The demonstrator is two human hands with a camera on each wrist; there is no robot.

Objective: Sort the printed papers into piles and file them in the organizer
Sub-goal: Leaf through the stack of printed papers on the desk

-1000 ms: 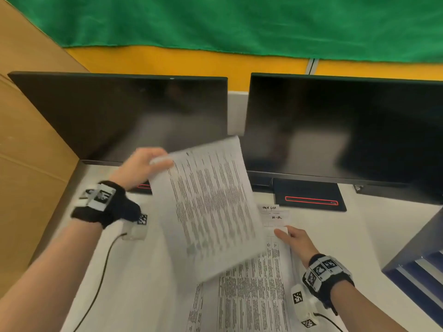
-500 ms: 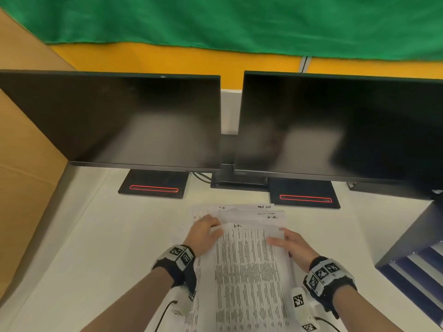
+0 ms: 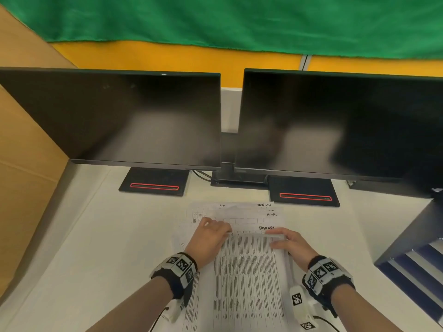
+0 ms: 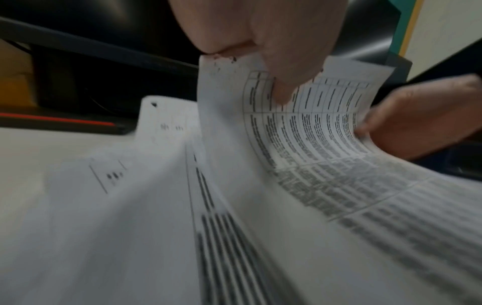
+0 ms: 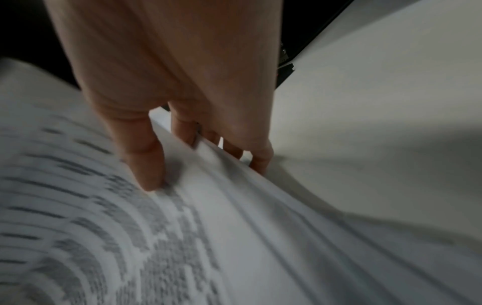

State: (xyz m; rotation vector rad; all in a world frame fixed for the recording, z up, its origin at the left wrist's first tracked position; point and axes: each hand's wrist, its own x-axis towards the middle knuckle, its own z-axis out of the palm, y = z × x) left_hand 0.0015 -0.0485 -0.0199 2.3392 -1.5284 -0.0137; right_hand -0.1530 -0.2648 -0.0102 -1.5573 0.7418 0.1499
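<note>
Left hand (image 3: 211,238) and right hand (image 3: 291,245) both pinching top printed sheet (image 3: 249,271) off paper stack (image 3: 236,213) on worktop (image 3: 115,248); two monitors (image 3: 115,118) behind; organizer (image 3: 412,255) at right, contents unclear.

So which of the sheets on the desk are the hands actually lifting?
The top sheet, densely printed in columns. The left hand and right hand pinch its far edge, which curls up; the sheets beyond lie flat.

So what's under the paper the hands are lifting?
More printed sheets on the white desk, tops peeking out. The lifted paper hides the rest.
</note>
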